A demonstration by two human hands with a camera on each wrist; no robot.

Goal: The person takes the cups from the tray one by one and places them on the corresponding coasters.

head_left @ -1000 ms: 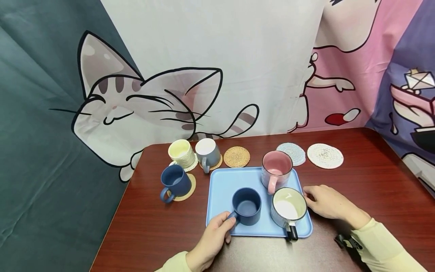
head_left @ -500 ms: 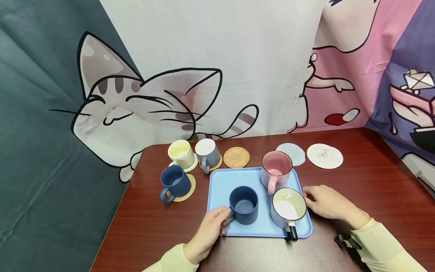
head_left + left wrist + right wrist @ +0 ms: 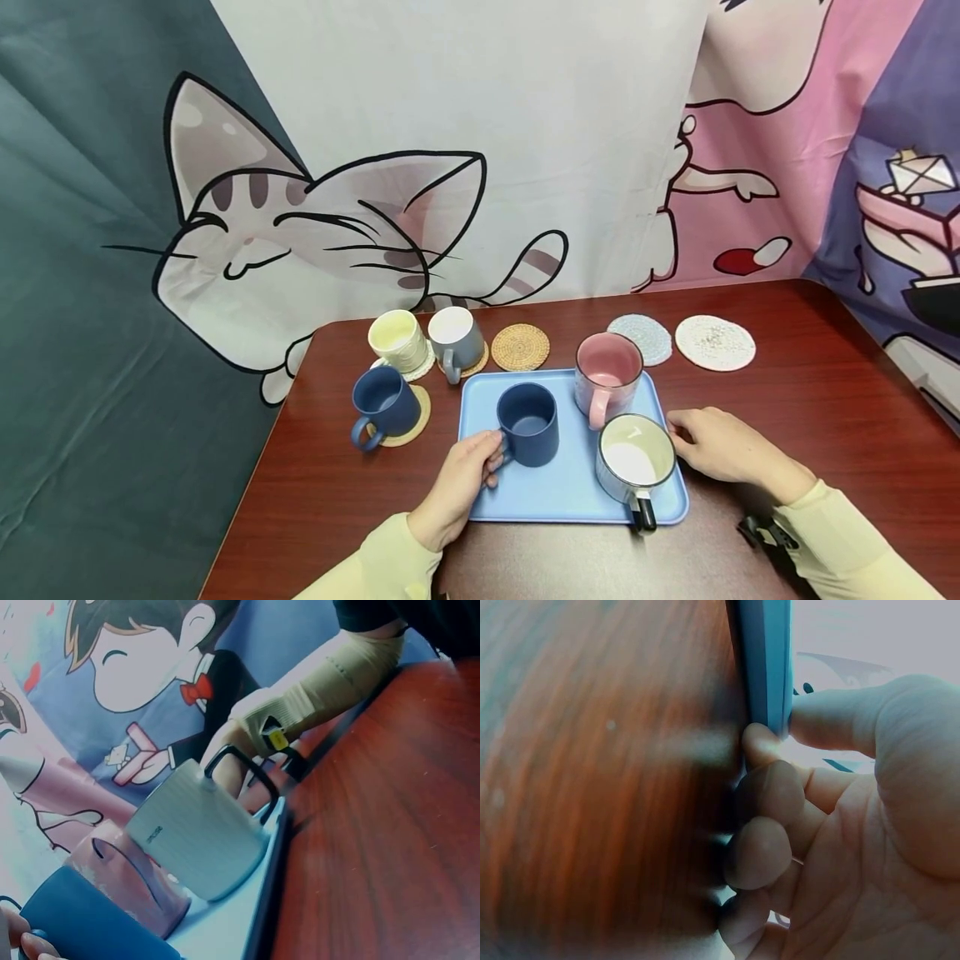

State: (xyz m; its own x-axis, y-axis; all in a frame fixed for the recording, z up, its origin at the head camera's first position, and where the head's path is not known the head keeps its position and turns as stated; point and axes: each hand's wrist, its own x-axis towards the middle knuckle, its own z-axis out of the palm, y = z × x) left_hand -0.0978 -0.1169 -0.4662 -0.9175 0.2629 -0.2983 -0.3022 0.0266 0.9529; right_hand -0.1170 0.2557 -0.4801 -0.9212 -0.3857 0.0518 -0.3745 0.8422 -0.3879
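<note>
My left hand pinches the handle of a dark blue mug at the left part of the light blue tray. In the left wrist view that mug is at the lower left, fingertips at its handle; whether its base touches the tray cannot be told. My right hand holds the tray's right edge. Thumb and index finger pinch the tray rim in the right wrist view. A pink mug and a white enamel mug with a black rim and handle stand on the tray's right side.
Left of the tray, another dark blue mug, a cream mug and a grey mug stand on coasters. A woven tan coaster, a pale blue coaster and a white coaster lie behind the tray.
My left hand has moved the dark blue mug away from me and slightly left over the tray. The right hand has kept its place on the tray's edge.
</note>
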